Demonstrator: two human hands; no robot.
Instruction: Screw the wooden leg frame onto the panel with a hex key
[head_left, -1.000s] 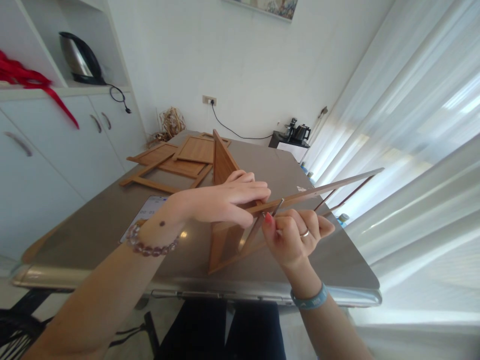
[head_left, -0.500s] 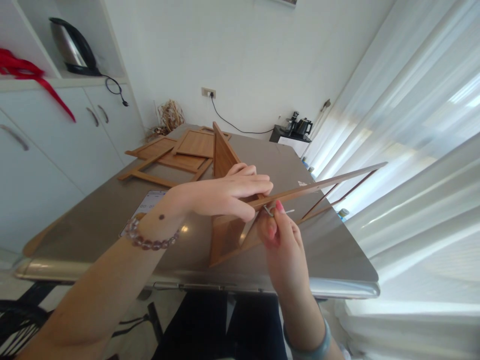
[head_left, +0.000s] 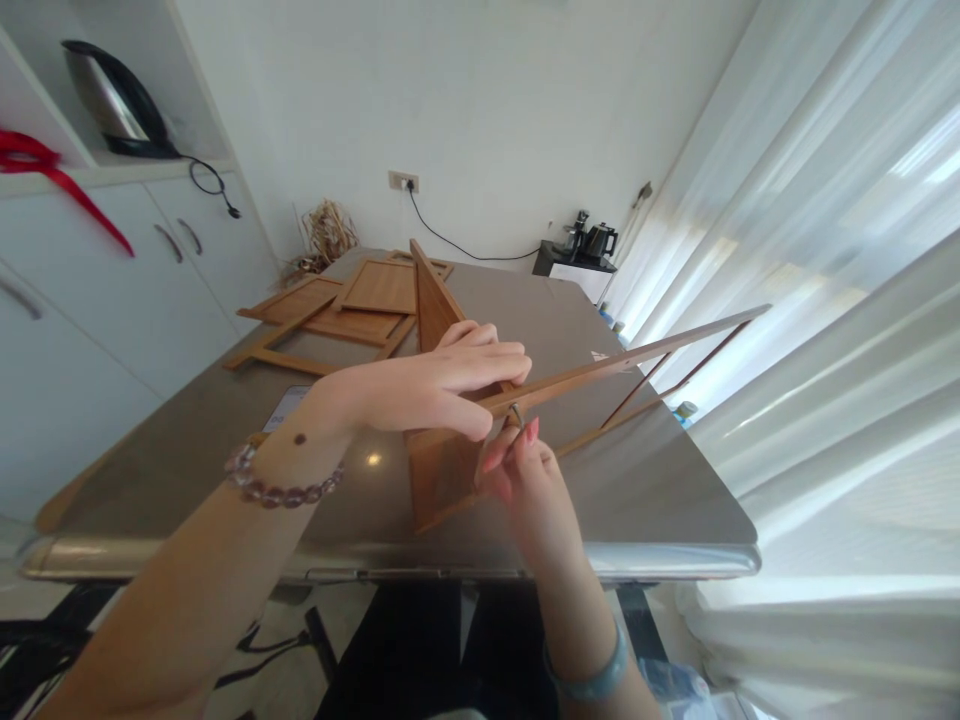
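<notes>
My left hand (head_left: 442,385), with a beaded bracelet at its wrist, is wrapped over the corner where a wooden frame (head_left: 622,360) meets an upright wooden panel (head_left: 433,312). The frame's long rail slants up to the right. In my right hand (head_left: 529,490), just below that corner, is a small bent metal tool that looks like a hex key (head_left: 517,413). Its upper end meets the underside of the rail, while my fingers hide most of the rest. Beneath my hands another wooden panel (head_left: 435,490) rests on the table.
Several wooden panels and frames (head_left: 379,288) lie at the table's back left. A phone (head_left: 285,405) is partly behind my left forearm. The grey table (head_left: 637,500) has a rounded metal front edge. White curtains (head_left: 825,400) hang along the right, cabinets (head_left: 90,290) on the left.
My right hand has turned, and the hex key with it: its long arm pointed right before and is now mostly hidden by my fingers. My left hand keeps its hold. The view has shifted slightly.
</notes>
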